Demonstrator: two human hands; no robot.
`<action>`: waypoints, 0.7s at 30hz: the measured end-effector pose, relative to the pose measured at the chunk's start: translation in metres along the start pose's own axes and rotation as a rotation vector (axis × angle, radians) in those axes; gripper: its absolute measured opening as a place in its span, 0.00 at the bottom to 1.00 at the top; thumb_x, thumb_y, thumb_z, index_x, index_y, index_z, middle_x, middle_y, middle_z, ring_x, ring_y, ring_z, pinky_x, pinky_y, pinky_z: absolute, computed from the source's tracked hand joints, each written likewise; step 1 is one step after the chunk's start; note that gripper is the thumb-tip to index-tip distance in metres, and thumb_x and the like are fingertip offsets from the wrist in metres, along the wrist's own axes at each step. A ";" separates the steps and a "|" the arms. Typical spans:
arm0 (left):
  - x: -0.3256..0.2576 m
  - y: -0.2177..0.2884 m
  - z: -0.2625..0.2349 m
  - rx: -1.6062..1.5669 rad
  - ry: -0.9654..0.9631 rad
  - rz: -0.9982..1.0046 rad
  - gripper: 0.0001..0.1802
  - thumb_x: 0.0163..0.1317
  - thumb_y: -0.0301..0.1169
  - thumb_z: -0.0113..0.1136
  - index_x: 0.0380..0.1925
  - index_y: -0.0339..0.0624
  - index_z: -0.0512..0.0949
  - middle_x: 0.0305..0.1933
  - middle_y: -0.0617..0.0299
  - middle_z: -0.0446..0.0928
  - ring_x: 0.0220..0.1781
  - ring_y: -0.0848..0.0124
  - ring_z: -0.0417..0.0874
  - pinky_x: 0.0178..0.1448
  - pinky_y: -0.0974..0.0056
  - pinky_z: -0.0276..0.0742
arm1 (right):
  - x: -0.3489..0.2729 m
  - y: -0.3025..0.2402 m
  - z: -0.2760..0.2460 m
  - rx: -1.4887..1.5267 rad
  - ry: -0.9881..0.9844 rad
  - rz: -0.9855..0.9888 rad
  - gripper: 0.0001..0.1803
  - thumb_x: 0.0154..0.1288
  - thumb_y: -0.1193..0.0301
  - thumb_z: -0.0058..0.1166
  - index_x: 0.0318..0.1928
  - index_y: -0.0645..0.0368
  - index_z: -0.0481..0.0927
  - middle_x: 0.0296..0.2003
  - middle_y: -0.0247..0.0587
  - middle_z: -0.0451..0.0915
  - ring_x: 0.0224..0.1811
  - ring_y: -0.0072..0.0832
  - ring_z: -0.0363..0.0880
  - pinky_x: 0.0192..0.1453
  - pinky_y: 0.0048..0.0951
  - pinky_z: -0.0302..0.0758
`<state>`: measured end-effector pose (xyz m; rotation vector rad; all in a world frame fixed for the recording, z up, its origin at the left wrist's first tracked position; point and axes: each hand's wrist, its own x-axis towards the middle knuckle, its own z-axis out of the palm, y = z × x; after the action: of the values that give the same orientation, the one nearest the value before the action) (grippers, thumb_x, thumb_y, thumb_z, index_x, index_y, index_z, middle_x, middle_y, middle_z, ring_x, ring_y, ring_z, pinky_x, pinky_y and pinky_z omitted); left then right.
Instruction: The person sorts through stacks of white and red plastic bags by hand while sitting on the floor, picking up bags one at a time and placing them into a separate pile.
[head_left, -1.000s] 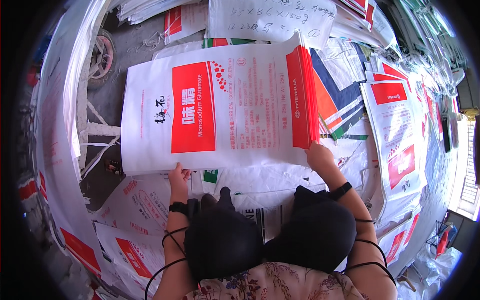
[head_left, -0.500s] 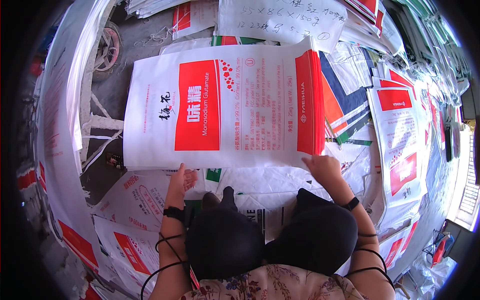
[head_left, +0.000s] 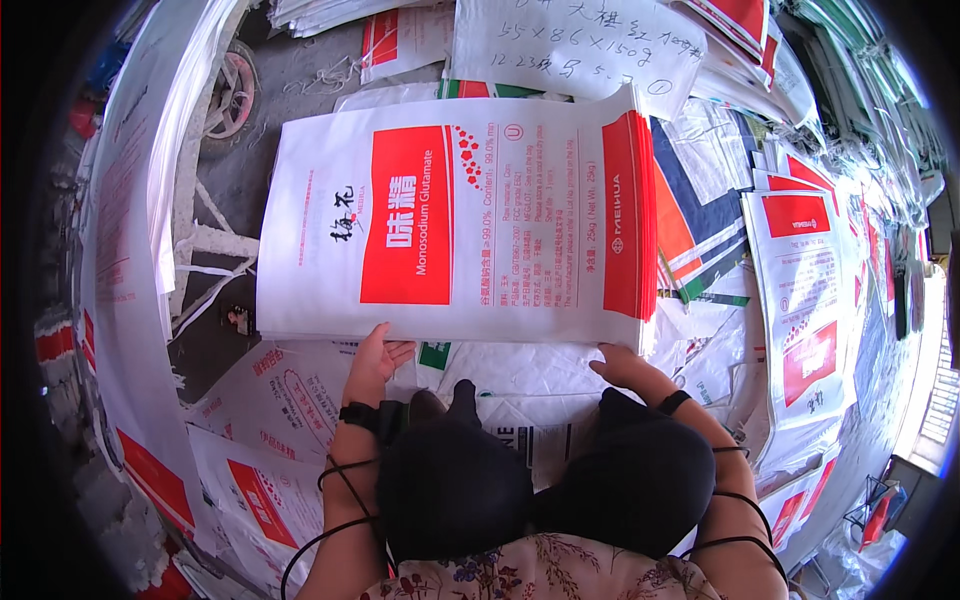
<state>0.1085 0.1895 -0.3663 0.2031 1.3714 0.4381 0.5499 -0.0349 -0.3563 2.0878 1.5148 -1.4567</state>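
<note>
A stack of flat white sacks [head_left: 320,290] printed with red panels lies in front of me, its layered red edges showing on the right side. My left hand [head_left: 382,357] is at the near edge of the stack, left of the middle. Its thumb touches the edge while the other fingers stretch out below it, apart and holding nothing. Near the stack's right corner, my right hand [head_left: 628,368] rests against the same near edge. Its fingers point left, loosely apart, with no sack visibly gripped between them.
Beyond the stack lies a white sheet with handwriting [head_left: 570,50]. More red-and-white sacks [head_left: 805,290] are piled at the right, and tall stacks [head_left: 135,240] stand at the left. A metal frame [head_left: 215,240] and a red wheel [head_left: 235,95] show at the far left.
My right hand has let go of the stack's right corner and slid slightly left and nearer along the edge. The whole view has shifted a little; my left hand stays at the edge.
</note>
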 end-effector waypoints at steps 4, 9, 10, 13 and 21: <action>0.005 0.002 0.004 -0.034 0.061 -0.013 0.26 0.74 0.41 0.51 0.64 0.37 0.65 0.60 0.41 0.77 0.58 0.43 0.81 0.64 0.38 0.76 | 0.001 -0.004 -0.010 0.002 0.002 0.055 0.31 0.70 0.54 0.53 0.61 0.68 0.75 0.58 0.64 0.77 0.63 0.55 0.74 0.69 0.47 0.69; 0.030 0.000 0.018 -0.155 -0.038 0.033 0.25 0.73 0.39 0.50 0.65 0.37 0.65 0.62 0.40 0.74 0.63 0.43 0.77 0.66 0.38 0.75 | 0.004 0.023 -0.006 -0.058 0.029 0.013 0.31 0.72 0.52 0.50 0.63 0.63 0.75 0.60 0.59 0.77 0.64 0.54 0.73 0.69 0.47 0.69; 0.033 -0.002 0.025 -0.181 -0.032 0.053 0.25 0.74 0.37 0.49 0.65 0.36 0.65 0.65 0.40 0.72 0.68 0.42 0.73 0.68 0.38 0.73 | 0.002 0.032 -0.005 -0.088 0.044 -0.037 0.30 0.72 0.51 0.50 0.63 0.61 0.75 0.61 0.56 0.77 0.65 0.54 0.73 0.70 0.47 0.69; 0.027 -0.023 0.018 -0.131 -0.149 0.123 0.19 0.75 0.36 0.46 0.59 0.37 0.68 0.56 0.47 0.78 0.59 0.51 0.80 0.59 0.42 0.80 | -0.014 0.027 -0.017 -0.227 -0.101 -0.329 0.22 0.72 0.60 0.49 0.58 0.60 0.77 0.60 0.54 0.78 0.64 0.52 0.74 0.66 0.46 0.73; -0.029 -0.092 -0.100 1.101 0.308 0.578 0.29 0.64 0.43 0.54 0.60 0.37 0.76 0.52 0.44 0.83 0.53 0.51 0.84 0.58 0.53 0.79 | -0.069 0.087 -0.078 0.707 0.203 -0.424 0.24 0.74 0.60 0.53 0.65 0.58 0.74 0.49 0.37 0.83 0.43 0.27 0.82 0.41 0.27 0.80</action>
<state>0.0244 0.0834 -0.3951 1.5089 1.7340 0.1353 0.6664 -0.0698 -0.2956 2.4350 1.7827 -2.2623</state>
